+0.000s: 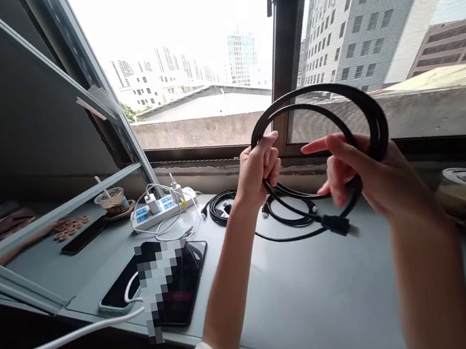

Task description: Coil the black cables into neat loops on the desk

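A thick black cable (377, 114), wound into several loops, is held up over the table between both hands. My left hand (259, 170) is closed around the left side of the coil. On the other side, my right hand (366, 170) holds the loops in the crook of the thumb, with its index finger pointing left and its other fingers curled and slightly blurred. The cable's plug (336, 225), black with a blurred pale tip, hangs below the coil. Behind it on the table lie another coiled black cable (292, 222) and a further black coil (216, 208).
A white power strip (157, 216) with chargers and white cords stands near the window. A phone (121, 282) and a dark tablet (191, 285) lie at left. Lidded cups stand at right (463, 189) and far left (113, 205). A metal frame (97, 191) rises at left, another person's arm (25, 242) behind it.
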Demonstrator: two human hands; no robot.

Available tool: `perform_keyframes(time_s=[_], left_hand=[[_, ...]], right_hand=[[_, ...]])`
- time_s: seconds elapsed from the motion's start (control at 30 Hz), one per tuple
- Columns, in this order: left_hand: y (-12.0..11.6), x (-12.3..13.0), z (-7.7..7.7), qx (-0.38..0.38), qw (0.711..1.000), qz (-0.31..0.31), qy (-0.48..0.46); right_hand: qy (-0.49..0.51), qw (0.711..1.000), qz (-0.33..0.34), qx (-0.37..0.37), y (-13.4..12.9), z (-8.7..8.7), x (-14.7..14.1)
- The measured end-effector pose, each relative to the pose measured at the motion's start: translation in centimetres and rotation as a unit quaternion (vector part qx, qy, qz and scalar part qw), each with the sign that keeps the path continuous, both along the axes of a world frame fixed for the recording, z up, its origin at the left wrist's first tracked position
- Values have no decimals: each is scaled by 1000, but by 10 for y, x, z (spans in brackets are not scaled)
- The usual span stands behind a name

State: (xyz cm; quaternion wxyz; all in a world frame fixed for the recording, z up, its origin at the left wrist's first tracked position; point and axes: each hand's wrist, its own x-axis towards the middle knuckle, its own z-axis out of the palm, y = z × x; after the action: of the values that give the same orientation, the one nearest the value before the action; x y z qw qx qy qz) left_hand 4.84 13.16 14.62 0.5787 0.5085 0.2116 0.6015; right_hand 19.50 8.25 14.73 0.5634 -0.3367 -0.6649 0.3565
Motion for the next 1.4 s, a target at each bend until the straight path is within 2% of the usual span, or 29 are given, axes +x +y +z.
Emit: perform_keyframes(time_s=[0.2,0.33,0.37,0.4,0.43,0.47,0.57,0.6,0.63,0.67,0.73,0.83,0.9,1.03,1.13,1.3,1.4], left_hand=[[0,7,-6,50,987,5,155],[6,22,-20,41,949,90,298],[8,25,-24,28,939,90,331],[11,28,-28,9,931,64,360],[14,30,-32,-16,922,11,387],[17,33,-35,-43,907,-66,415],[21,39,-39,-87,814,-322,475],[22,41,-41,-82,791,-378,475],[23,43,-42,-74,782,-411,463],[23,46,-44,-62,790,-426,436],[24,52,-49,-33,843,-407,349],[26,60,-55,14,932,-299,203],[27,63,-57,21,964,-228,133],[32,57,-50,17,987,-160,6],[33,43,-39,44,992,-107,-50],[28,16,-23,56,996,-61,34],[23,6,-15,42,997,-58,32]], right_hand=[[113,991,-73,-1,-8,10,13],[148,975,-161,35,-11,16,17],[151,971,-180,49,-11,16,17],[158,966,-194,64,-11,16,17],[168,962,-200,80,-10,15,16],[178,959,-198,97,-10,15,15],[186,959,-162,142,-10,12,13],[177,961,-148,155,-10,11,13],[166,962,-136,167,-10,10,14],[156,963,-127,177,-10,9,15],[145,963,-115,196,-9,8,19],[157,966,-110,175,0,7,27],[203,964,-116,128,11,6,31],[314,944,-105,12,37,2,33],[303,947,-96,-32,46,-1,29],[236,967,-76,-53,43,-5,18],[199,976,-74,-55,46,-8,14]])
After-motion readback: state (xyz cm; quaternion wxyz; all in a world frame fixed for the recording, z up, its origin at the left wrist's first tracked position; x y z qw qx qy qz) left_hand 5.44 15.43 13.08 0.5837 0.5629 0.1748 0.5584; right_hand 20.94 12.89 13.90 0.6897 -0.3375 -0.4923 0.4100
